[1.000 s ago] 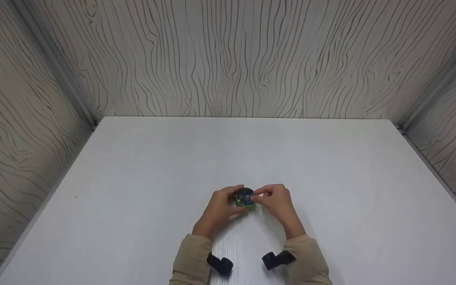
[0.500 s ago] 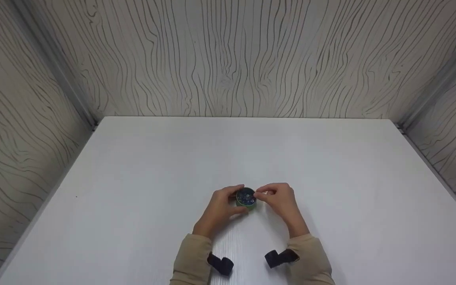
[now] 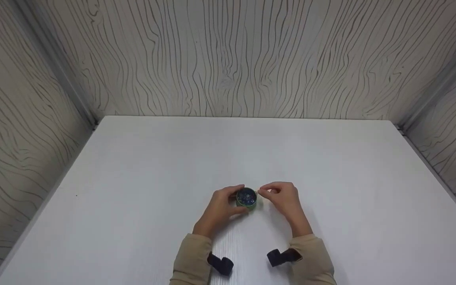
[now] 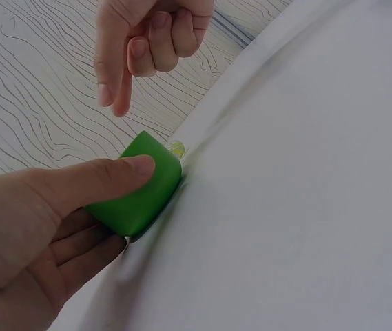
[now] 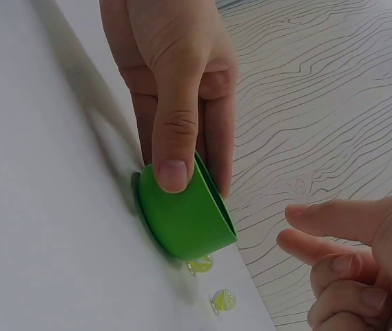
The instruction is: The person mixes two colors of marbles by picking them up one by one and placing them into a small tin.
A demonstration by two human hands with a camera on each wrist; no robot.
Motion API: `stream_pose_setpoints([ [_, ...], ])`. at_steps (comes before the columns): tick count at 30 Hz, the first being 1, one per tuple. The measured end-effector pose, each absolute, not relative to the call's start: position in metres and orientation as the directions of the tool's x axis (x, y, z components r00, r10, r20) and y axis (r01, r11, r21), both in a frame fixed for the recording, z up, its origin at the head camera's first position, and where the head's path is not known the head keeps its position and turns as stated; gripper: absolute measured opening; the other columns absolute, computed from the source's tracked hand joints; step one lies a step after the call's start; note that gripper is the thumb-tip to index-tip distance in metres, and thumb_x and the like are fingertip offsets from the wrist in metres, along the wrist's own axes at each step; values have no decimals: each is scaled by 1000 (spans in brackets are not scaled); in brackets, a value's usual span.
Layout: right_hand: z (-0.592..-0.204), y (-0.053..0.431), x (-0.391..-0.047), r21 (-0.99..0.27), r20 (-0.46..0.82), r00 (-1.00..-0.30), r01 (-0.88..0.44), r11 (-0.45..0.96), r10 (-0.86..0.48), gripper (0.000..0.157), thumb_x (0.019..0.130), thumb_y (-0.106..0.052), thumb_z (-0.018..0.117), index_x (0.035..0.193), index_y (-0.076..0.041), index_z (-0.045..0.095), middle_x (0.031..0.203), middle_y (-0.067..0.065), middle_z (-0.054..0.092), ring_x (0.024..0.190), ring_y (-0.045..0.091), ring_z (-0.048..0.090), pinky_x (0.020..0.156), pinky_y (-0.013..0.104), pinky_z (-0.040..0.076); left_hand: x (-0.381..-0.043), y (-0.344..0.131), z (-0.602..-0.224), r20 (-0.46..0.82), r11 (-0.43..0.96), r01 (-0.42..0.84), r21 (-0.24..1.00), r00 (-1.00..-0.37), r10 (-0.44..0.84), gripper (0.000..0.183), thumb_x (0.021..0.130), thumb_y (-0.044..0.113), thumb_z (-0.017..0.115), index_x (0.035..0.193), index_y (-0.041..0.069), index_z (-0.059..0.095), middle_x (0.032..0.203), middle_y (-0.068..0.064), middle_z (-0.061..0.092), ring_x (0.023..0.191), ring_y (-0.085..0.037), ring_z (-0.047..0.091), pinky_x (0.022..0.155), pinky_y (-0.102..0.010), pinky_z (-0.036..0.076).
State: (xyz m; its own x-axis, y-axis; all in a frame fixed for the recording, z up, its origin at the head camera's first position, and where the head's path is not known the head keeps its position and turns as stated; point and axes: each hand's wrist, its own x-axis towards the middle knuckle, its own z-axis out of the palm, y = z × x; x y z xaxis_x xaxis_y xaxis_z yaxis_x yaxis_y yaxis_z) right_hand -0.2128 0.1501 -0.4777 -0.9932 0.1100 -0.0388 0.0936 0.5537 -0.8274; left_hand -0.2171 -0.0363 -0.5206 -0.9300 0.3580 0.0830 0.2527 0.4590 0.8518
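Note:
My left hand (image 3: 218, 208) grips a small green cup (image 3: 246, 206) standing on the white table, thumb on the near wall and fingers around the far side. In the head view the cup's dark inside (image 3: 247, 196) shows shiny, glassy-looking bits too small to make out. Just right of the rim is my right hand (image 3: 285, 198), thumb and index finger extended, the other fingers curled. The right wrist view shows a gap between those two fingertips with nothing in it. Beside the cup lie two clear glass marbles with yellow swirls, one marble (image 5: 224, 300) apart and another marble (image 5: 201, 263) close against the cup.
A white tabletop (image 3: 133, 178) spreads around both hands. Wood-grain patterned panels (image 3: 228, 59) rise behind it and at both sides. Black straps with small cameras (image 3: 221, 264) sit at the wrists over beige sleeves.
My right hand has drawn back from over the cup's rim to the right, leaving it apart from the cup. The left hand keeps its grip with hardly any movement.

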Motion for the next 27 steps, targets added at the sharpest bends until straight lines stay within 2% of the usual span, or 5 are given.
stream_pose_setpoints([
  [11,-485,153,-217,-832,-28,-996,67,550,80,14,78,-7,75,90,0,76,54,-7,40,53,8,35,47,16,27,-216,-35,-520,39,423,196,885,-935,352,62,78,9,78,135,3,54,132,-16,62,125,-29,59,109,-39,48],
  [17,-491,154,-220,-826,-65,-994,104,554,89,16,78,-6,74,93,-2,76,56,-6,41,55,8,37,48,17,29,-217,-36,-521,52,414,207,886,-933,356,61,78,7,77,134,1,54,132,-17,62,125,-29,59,110,-39,47],
  [27,-497,153,-224,-802,-85,-996,85,592,27,22,80,-2,71,101,-2,74,54,-6,40,52,8,37,49,17,29,-216,-37,-521,68,434,231,871,-931,360,60,78,7,77,134,2,55,132,-17,62,125,-29,59,110,-40,47],
])
